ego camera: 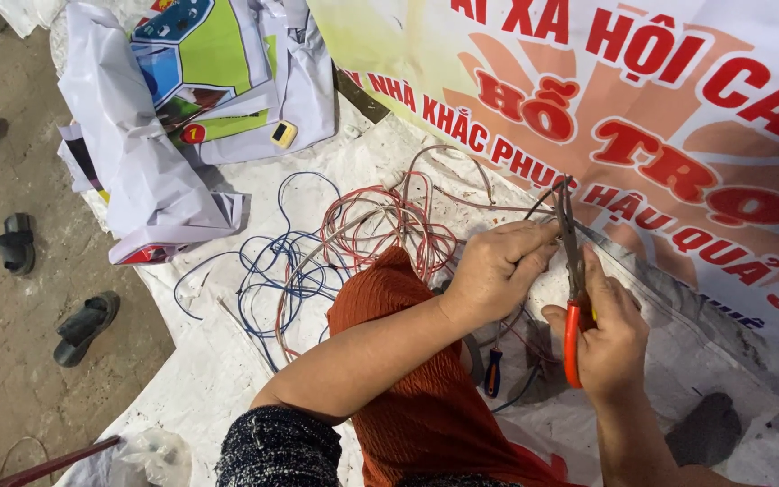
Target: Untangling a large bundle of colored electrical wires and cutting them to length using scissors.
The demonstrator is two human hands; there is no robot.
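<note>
1. Two bare hands work over a white tarp [227,361] spread on the ground, above a knee in rust-orange cloth [416,397].
2. The right hand [610,338] grips the orange handles of a pair of pliers [573,280], fingers curled and pressed together around them; the metal nose points up and away, with its tip at a thin dark wire [543,197].
3. The left hand [498,269] sits just beside the pliers, fingers bent and bunched, thumb and fingertips pinching that wire close to the tool's nose.
4. The wire runs from the pinch back toward a loose tangle of red wires [380,225] on the tarp, left of the hands.
5. A tangle of blue wires [286,261] lies beside the red ones, overlapping them at the edge.
6. A screwdriver with a blue and orange handle [493,372] lies on the tarp beneath the hands.
7. A large printed banner [678,108] with red lettering covers the upper right.
8. A crumpled heap of printed sheets [164,117] sits at upper left.
9. Dark sandals [83,326] lie on the bare ground, well apart from the hands.
</note>
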